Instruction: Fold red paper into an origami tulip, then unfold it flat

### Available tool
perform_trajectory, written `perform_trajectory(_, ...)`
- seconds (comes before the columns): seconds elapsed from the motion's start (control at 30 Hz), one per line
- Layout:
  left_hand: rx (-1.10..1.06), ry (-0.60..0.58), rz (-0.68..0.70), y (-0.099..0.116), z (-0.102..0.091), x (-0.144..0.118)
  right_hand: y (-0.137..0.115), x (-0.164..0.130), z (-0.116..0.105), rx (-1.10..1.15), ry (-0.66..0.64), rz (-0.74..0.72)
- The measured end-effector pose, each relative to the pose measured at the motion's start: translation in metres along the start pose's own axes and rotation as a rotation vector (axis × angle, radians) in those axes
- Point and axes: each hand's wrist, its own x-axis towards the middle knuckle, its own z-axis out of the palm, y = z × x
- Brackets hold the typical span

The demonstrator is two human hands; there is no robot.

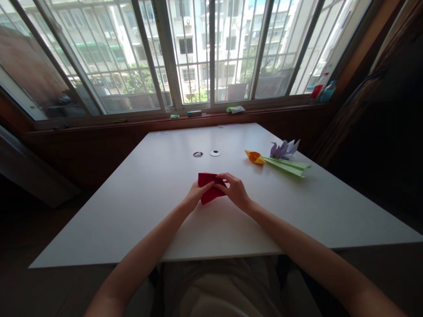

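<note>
A folded piece of red paper [207, 178] is held between my two hands, just above the near middle of the white table [139, 211]. My left hand [194, 194] grips its left side, thumb lying across the front and the other fingers behind. On the right edge, my right hand [234, 188] pinches the paper between thumb and forefinger. The fingers behind the sheet are hidden. Part of the red paper shows through the gap between my right thumb and forefinger.
To the right lie an orange-yellow paper boat [255, 157], a pale green paper plane [289, 166] and purple-white folded paper figures [284, 149]. Two round discs [214, 153] are set in the tabletop. Beyond stands a barred window, with small packets [235, 109] and bottles [327, 91] on its sill.
</note>
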Motion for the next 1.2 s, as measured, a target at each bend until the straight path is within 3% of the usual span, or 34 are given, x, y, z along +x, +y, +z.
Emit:
perform_trajectory(0.43, -0.002, 0.034, -0.027, -0.001, -0.001, 0.001, 0.006, 0.002, 0.0, 0.061, -0.008, 0.025)
perform_trajectory(0.7, 0.08, 0.125, -0.028, -0.009, -0.005, 0.006, 0.005, 0.005, 0.001, 0.084, 0.017, 0.049)
perform_trajectory(1.0, 0.125, 0.257, -0.085, -0.004, -0.004, 0.006, -0.003, 0.004, 0.003, -0.086, 0.041, 0.009)
perform_trajectory(1.2, 0.13, 0.271, -0.039, -0.002, -0.002, 0.004, -0.007, 0.003, 0.001, -0.278, 0.086, -0.043)
